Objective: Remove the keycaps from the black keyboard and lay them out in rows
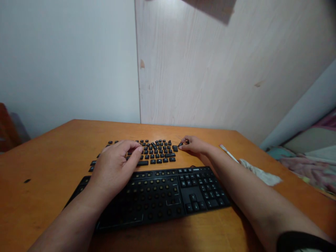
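A black keyboard (157, 196) lies on the orange wooden table (52, 157); most of its main keys are off, while the number pad and arrow keys are still on. Several loose black keycaps (157, 152) are laid out in rows just behind it. My left hand (115, 166) hovers over the left part of the keycap rows, fingers curled, thumb and forefinger together over the caps. My right hand (194, 144) is at the right end of the rows and pinches a small black keycap (181, 144) between its fingertips.
A white crumpled cloth (259, 173) and a thin white stick (227, 151) lie to the right of my right forearm. A small dark speck (27, 180) sits at the table's left. A pale wooden panel and a white wall rise behind. Bedding shows at far right.
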A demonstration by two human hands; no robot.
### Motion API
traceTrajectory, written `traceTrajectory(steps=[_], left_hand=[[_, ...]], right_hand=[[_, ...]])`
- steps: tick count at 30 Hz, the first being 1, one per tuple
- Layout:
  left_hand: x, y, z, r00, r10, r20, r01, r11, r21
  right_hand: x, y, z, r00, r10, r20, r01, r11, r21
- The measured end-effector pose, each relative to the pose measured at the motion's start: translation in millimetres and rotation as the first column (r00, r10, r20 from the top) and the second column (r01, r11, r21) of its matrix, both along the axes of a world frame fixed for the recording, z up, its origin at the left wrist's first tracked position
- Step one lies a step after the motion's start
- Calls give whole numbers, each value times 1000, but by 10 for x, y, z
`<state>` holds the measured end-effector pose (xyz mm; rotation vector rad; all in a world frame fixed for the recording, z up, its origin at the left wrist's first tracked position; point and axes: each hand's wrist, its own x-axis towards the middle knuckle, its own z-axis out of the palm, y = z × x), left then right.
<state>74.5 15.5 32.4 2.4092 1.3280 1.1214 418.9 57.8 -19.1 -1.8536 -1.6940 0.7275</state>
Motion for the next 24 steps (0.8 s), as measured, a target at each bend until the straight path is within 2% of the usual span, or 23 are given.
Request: traceTrajectory(steps=[5,13,24], left_hand=[[-15,14,-9,1000,7,-14,-7,1000,0],[-9,12,2,1000,16,-11,-16,1000,1],[-5,3,7,1000,6,-5,-6,1000,-2]], right_hand=[[24,-14,45,999,-3,-37,3,1000,-3],[59,72,-15,996,80,42,-82,996,46],[32,48,13,996,74,58,-77,996,37]])
